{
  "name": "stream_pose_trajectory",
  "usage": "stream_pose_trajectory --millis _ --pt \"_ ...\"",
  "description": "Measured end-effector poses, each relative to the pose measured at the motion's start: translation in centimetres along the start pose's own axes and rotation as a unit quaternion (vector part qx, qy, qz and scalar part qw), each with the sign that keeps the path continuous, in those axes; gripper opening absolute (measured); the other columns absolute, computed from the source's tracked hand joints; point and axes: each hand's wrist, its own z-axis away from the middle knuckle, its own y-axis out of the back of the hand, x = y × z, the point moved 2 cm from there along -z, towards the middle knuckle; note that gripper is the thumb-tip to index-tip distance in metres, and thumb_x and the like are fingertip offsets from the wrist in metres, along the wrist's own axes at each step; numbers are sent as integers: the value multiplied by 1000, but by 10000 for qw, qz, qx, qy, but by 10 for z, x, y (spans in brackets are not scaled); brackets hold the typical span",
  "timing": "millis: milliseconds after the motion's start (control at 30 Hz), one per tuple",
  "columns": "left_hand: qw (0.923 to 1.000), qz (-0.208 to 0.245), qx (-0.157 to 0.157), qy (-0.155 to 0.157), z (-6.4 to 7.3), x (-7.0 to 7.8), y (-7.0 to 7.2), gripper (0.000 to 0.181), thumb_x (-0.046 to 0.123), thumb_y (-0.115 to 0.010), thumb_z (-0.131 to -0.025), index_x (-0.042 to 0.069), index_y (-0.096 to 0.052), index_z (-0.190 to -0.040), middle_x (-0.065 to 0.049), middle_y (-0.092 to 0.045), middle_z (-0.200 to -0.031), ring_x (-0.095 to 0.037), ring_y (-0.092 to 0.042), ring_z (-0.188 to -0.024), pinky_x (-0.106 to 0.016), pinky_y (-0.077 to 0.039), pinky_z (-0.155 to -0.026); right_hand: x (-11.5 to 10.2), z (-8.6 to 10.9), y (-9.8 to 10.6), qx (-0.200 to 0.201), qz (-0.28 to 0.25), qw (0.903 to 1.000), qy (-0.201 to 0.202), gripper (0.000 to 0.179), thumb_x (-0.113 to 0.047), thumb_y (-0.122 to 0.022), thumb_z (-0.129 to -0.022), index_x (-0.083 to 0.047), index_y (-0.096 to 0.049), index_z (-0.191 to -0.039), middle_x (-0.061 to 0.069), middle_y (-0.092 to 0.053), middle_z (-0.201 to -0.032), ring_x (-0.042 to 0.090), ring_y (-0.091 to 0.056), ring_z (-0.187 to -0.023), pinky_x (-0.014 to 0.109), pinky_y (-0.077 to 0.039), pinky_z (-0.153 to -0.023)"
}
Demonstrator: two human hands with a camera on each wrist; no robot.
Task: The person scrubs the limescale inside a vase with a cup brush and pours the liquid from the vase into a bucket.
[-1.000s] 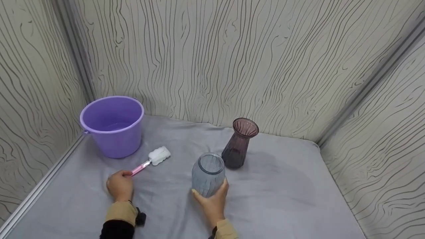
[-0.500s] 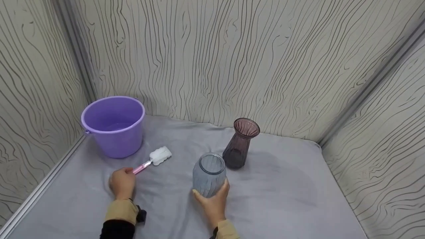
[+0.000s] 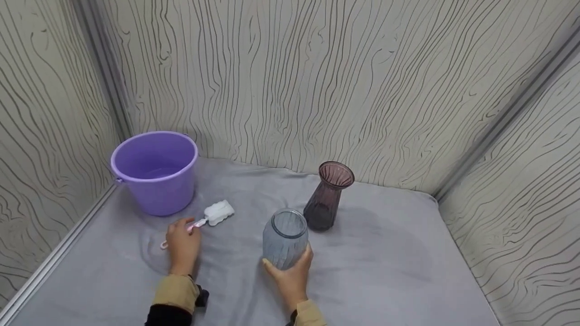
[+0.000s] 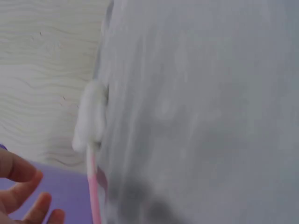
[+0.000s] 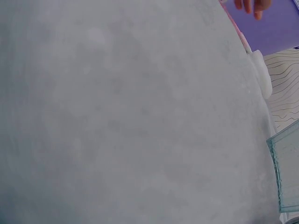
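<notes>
A sponge bottle brush (image 3: 219, 213), with a white head and pink handle, lies on the grey cloth. My left hand (image 3: 183, 244) is over its handle in the head view, covering part of it, while the hooked end shows at the left. In the left wrist view, the loosely bent fingers (image 4: 21, 193) are apart from the handle. A bluish ribbed glass vase (image 3: 280, 246) stands upright at the front middle, its mouth up. My right hand (image 3: 292, 276) grips its lower side, thumb on the left and fingers on the right.
Behind the left hand stands a purple bucket (image 3: 165, 197). A purple-tinted flared glass vase (image 3: 324, 201) is just behind and right of the bluish one. Wood-patterned walls (image 3: 272, 81) border the cloth-covered table (image 3: 385, 271) at the back and sides.
My left hand has let go of the brush handle's end and moved right and forward over the handle. The brush, both vases and my right hand have stayed in place.
</notes>
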Motion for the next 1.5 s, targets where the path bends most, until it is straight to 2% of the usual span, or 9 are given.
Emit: stream_pose_trajectory --millis 167,333,533,700,933,1067,1333,1400,1500 --pt "9935 816 -144 -775 15 22 -13 33 -5 -62 -90 -8 -62 -123 -31 -54 -125 -46 -50 -122 -54 -37 -106 0 1 0 8 27 10000 20 117 -15 -100 -58 3 -26 -147 28 -36 -144 48 -36 -138 61 -28 -114" --pt "9767 1552 -355 -1440 29 44 -21 35 -1 -62 -96 -4 -60 -131 -23 -55 -131 -37 -49 -127 -52 -35 -107 0 1 0 4 9 10000 -6 117 -14 -100 -58 3 -26 -146 28 -36 -144 48 -35 -138 62 -28 -115" --pt "9549 2190 -1167 -1633 52 65 -32 42 8 -58 -103 0 -49 -143 -17 -48 -144 -32 -42 -137 -58 -33 -113 4 -1 0 -67 55 9999 -63 117 -14 -99 -60 4 -23 -147 28 -34 -145 48 -34 -137 63 -27 -114" --pt "9415 2323 -1766 -1686 69 76 -45 62 12 -67 -98 0 -37 -150 -17 -41 -149 -33 -37 -141 -55 -31 -116 4 -1 0 -78 72 9999 -55 118 -15 -99 -60 3 -23 -148 28 -35 -145 47 -36 -137 63 -28 -114" --pt "9347 2069 -2531 -1395 89 80 -65 90 28 -83 -86 5 -30 -155 -17 -34 -155 -35 -31 -145 -56 -28 -117 7 -1 0 85 6 9990 446 112 -12 -98 -60 8 -27 -144 32 -36 -141 48 -36 -134 64 -28 -111" --pt "9312 1939 -2810 -1278 96 82 -74 105 30 -89 -78 5 -25 -158 -22 -30 -157 -40 -31 -145 -59 -30 -115 8 -2 2 70 -93 9995 302 111 -9 -96 -59 11 -28 -144 34 -36 -142 50 -35 -135 66 -27 -111" --pt "9386 1771 -2607 -1404 101 82 -90 124 34 -97 -65 -1 -20 -157 -27 -28 -158 -43 -30 -146 -61 -26 -115 7 -3 6 95 81 9989 443 99 -7 -90 -66 14 -30 -141 34 -40 -136 49 -42 -128 64 -34 -105" --pt "9392 1796 -2538 -1456 102 82 -93 127 31 -98 -63 -1 -18 -157 -28 -28 -158 -44 -30 -146 -62 -26 -115 8 -1 6 33 85 9988 483 97 -15 -91 -72 15 -29 -141 35 -39 -136 50 -41 -128 64 -33 -105" --pt "9396 1822 -2501 -1461 104 81 -95 130 29 -99 -63 1 -15 -158 -28 -26 -159 -44 -29 -146 -62 -26 -116 10 0 8 -60 188 9983 557 101 -41 -84 -81 15 -26 -143 35 -38 -137 51 -40 -129 65 -34 -105"
